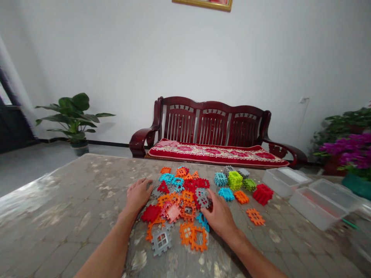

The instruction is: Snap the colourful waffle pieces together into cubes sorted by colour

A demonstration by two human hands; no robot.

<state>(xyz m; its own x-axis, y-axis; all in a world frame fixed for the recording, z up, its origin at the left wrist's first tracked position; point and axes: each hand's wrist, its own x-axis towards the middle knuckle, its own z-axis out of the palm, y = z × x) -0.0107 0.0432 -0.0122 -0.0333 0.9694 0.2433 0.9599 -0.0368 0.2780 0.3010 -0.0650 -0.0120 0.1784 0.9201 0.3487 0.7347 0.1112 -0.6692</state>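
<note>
A loose pile of plastic interlocking tiles with notched edges lies between my hands, in orange, red, blue and grey. My left hand (pixel 139 195) rests at the pile's left edge, its fingers stretched beside some grey tiles, and grips nothing that I can see. Between the thumb and fingers of my right hand (pixel 220 214) is a grey window tile (pixel 203 198), at the pile's right side. A blue tile (pixel 202 221) lies just below that thumb. Closer to me are another grey window tile (pixel 161 241) and an orange frame tile (pixel 199 238).
Right of the pile stand sorted stacks: blue (pixel 220 179), lime green (pixel 235 180) and red (pixel 263 194). An orange tile (pixel 255 217) lies nearby. Clear plastic boxes (pixel 319 208) occupy the table's right side. Behind the patterned table (pixel 87 200) is a wooden bench (pixel 211 123).
</note>
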